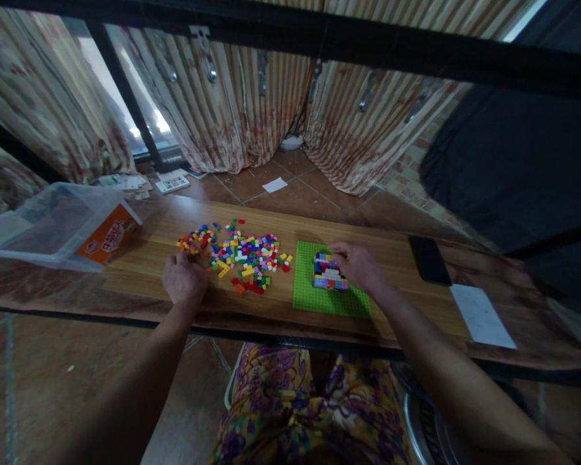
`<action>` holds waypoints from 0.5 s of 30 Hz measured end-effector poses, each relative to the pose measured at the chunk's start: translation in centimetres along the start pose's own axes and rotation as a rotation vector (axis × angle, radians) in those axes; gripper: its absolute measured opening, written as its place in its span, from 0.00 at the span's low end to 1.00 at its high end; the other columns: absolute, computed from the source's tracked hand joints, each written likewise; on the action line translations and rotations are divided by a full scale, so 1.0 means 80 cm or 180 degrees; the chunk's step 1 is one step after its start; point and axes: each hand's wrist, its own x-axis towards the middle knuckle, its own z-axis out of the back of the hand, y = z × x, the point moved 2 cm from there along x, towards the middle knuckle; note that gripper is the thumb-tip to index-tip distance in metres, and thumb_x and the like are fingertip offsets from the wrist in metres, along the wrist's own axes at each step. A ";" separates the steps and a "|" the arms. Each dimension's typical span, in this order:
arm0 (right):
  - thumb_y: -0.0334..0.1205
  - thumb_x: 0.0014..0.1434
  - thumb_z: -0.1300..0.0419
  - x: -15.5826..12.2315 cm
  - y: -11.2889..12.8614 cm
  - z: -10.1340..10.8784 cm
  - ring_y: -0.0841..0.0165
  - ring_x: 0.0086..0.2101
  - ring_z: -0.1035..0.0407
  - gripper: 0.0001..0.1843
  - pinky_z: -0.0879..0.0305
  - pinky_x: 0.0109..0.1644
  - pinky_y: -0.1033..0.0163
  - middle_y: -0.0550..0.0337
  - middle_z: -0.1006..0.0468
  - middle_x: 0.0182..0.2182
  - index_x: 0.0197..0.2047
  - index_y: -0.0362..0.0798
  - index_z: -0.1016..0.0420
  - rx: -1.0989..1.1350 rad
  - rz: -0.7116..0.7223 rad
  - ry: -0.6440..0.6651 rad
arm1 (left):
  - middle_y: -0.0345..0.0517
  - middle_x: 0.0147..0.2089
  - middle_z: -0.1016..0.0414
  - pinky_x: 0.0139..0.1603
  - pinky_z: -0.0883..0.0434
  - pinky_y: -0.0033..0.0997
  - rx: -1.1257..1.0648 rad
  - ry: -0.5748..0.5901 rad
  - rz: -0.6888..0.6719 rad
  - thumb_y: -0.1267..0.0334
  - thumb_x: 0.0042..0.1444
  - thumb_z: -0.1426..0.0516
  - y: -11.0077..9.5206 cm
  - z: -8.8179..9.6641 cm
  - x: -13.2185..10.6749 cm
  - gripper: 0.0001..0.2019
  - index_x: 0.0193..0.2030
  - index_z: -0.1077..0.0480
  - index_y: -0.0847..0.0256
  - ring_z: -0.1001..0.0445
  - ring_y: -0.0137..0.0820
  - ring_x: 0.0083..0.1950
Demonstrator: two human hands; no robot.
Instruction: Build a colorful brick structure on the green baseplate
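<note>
A small build of colourful toy bricks, with white, purple, blue and yellow rows, stands on a green studded baseplate. My right hand reaches in from the right, thumb and fingers pressed together at the build's upper right edge; whatever is between the fingertips is hidden. Left of the plate spreads a loose pile of mixed toy bricks. At this pile's left side my left hand rests on the board, its fingers curled and closed. I cannot make out anything in them.
A clear plastic bin with an orange label lies at the left end of the wooden table. To the right are a black phone and a white paper sheet. A dark metal bar crosses above, before striped curtains.
</note>
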 end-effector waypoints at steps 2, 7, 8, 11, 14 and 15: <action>0.36 0.60 0.42 0.001 -0.004 -0.005 0.62 0.42 0.25 0.13 0.33 0.48 0.60 0.54 0.18 0.42 0.47 0.48 0.22 0.0172 -0.0103 -0.0063 | 0.59 0.48 0.28 0.48 0.32 0.41 -0.0010 -0.0014 -0.0001 0.67 0.55 0.50 0.001 0.000 0.000 0.18 0.50 0.26 0.63 0.29 0.45 0.48; 0.44 0.58 0.38 0.003 -0.010 -0.025 0.59 0.44 0.26 0.13 0.33 0.50 0.55 0.50 0.19 0.44 0.45 0.48 0.21 0.0234 -0.0151 -0.0173 | 0.57 0.48 0.28 0.49 0.32 0.40 -0.0100 -0.0051 0.0017 0.67 0.55 0.50 0.003 -0.003 0.001 0.17 0.49 0.26 0.63 0.30 0.44 0.48; 0.45 0.58 0.38 0.003 -0.011 -0.028 0.59 0.44 0.26 0.14 0.34 0.51 0.55 0.50 0.20 0.44 0.45 0.48 0.21 0.0213 -0.0154 -0.0194 | 0.57 0.48 0.28 0.49 0.32 0.40 -0.0099 -0.0048 0.0022 0.67 0.55 0.50 0.003 -0.003 0.002 0.17 0.49 0.26 0.63 0.30 0.44 0.48; 0.44 0.57 0.36 0.004 -0.013 -0.030 0.59 0.46 0.27 0.15 0.35 0.52 0.55 0.50 0.20 0.45 0.46 0.48 0.21 0.0164 -0.0166 -0.0230 | 0.58 0.48 0.28 0.49 0.32 0.41 -0.0049 -0.0008 0.0020 0.68 0.55 0.50 0.003 -0.003 0.002 0.18 0.49 0.26 0.64 0.29 0.45 0.48; 0.44 0.56 0.36 0.006 -0.013 -0.028 0.60 0.47 0.27 0.15 0.35 0.53 0.55 0.50 0.20 0.46 0.46 0.48 0.21 0.0169 -0.0186 -0.0147 | 0.59 0.49 0.28 0.48 0.32 0.42 -0.0005 0.0027 0.0018 0.68 0.55 0.50 0.002 -0.001 0.002 0.18 0.50 0.26 0.63 0.29 0.45 0.49; 0.44 0.56 0.36 0.006 -0.014 -0.027 0.59 0.47 0.27 0.16 0.35 0.52 0.55 0.50 0.21 0.46 0.47 0.48 0.22 0.0182 -0.0208 -0.0102 | 0.59 0.49 0.28 0.48 0.32 0.41 0.0001 0.0029 0.0025 0.68 0.56 0.50 0.001 -0.001 0.001 0.18 0.50 0.26 0.63 0.29 0.45 0.49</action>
